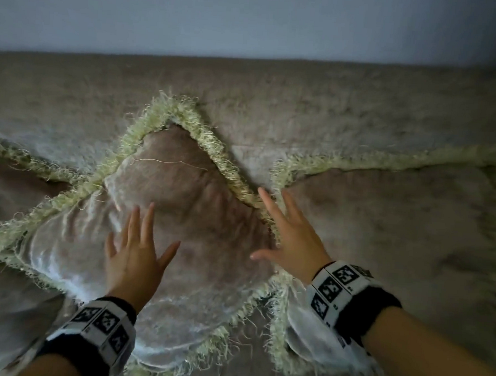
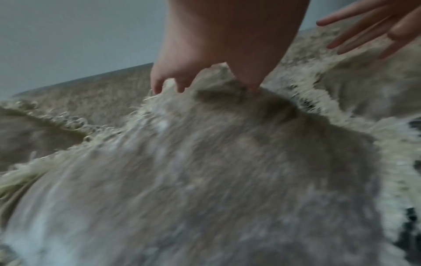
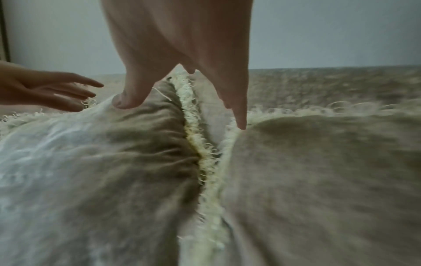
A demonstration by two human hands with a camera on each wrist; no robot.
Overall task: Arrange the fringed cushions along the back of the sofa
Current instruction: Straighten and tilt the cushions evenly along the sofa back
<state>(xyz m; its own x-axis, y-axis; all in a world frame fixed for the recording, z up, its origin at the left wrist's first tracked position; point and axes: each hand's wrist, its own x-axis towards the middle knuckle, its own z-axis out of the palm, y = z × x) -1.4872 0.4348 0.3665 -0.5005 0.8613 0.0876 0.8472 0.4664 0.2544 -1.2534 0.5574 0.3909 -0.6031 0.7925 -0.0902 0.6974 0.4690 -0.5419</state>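
Beige mid cushion (image 1: 182, 213) w/ pale fringe lies tilted against sofa back (image 1: 303, 104), under both hands. L hand (image 1: 135, 251) flat on it, fingers straight, gripping nothing. R hand (image 1: 290, 236) spread over its R fringe, beside R cushion (image 1: 397, 224); L cushion (image 1: 17, 190) past L hand.

A home sitting room — dim and soft

A plush beige sofa (image 1: 360, 107) with fringed cushions (image 1: 189, 184) fills the frame, plain wall (image 1: 249, 21) across the top.

our left hand (image 1: 134, 256): fingers straight, spread, palm down. our right hand (image 1: 291, 236): fingers straight, splayed, palm down. we reach both forearms forward, each wrist wearing a marker-printed band (image 1: 339, 290).
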